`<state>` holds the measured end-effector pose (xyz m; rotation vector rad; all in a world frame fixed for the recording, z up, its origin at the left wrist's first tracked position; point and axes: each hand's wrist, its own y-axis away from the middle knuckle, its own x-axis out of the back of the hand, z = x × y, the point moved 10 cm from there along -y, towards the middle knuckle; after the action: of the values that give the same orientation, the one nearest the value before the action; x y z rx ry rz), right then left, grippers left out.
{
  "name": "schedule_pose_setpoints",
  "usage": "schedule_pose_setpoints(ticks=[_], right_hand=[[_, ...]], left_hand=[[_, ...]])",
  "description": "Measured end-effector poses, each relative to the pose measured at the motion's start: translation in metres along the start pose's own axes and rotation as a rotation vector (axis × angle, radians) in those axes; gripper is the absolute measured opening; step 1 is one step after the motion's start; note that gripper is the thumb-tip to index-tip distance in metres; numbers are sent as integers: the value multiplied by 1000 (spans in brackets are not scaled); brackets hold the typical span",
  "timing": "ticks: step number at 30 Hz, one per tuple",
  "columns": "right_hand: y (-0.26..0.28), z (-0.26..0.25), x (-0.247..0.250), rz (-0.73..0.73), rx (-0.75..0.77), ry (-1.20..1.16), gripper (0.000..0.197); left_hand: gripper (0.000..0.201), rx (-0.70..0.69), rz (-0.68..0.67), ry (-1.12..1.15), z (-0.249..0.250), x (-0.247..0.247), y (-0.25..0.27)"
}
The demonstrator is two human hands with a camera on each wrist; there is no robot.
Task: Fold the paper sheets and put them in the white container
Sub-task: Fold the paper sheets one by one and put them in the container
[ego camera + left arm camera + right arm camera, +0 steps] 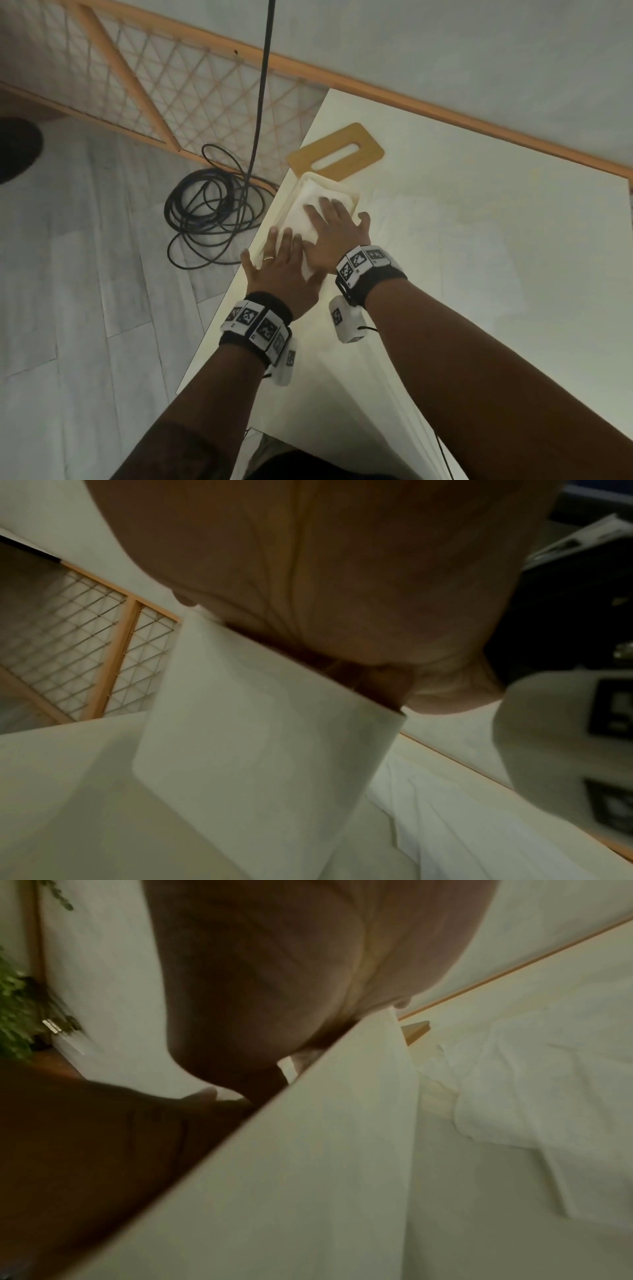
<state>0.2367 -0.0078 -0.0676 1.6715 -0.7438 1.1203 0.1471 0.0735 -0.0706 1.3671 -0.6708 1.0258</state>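
Observation:
A white container [354, 197] stands at the table's left edge, with folded white paper [301, 212] lying in it. My right hand [334, 228] lies flat on the paper, fingers straight and spread, reaching into the container. My left hand [281, 253] presses flat on the paper's near end, which sticks out over the near rim. In the left wrist view my palm [308, 574] sits above the container wall [257, 737]. The right wrist view shows the right palm [291, 974] over the same wall [291, 1164]. A wrinkled loose sheet [531, 1083] lies on the table beside the container.
A wooden lid [335, 150] with a slot lies just behind the container. The table edge [219, 315] runs close to my left hand, with floor below. A coiled black cable [209, 209] lies on the floor beside a wooden lattice frame [137, 82].

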Motion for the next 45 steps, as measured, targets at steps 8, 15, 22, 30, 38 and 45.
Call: schedule_pose_setpoints(ticks=[8,15,22,30,38,45], right_hand=[[-1,-1,7,29,31,-151,76],[111,165,-36,330,-486,-511,56],[188,203,-110,129,-385,-433,55],[234,231,-121,214,-300,-481,17],[284,269,-130,223,-191,-496,15],[324,320,-105,398,-451,-493,33]], left_hand=[[79,22,-104,-129,1,-5,-7],[59,-93,386,80,23,39,33],[45,-555,318,230,132,-6,73],[69,-483,-106,-142,166,-113,54],[53,-507,-106,-146,203,-121,88],[24,-430,-205,139,227,-125,106]])
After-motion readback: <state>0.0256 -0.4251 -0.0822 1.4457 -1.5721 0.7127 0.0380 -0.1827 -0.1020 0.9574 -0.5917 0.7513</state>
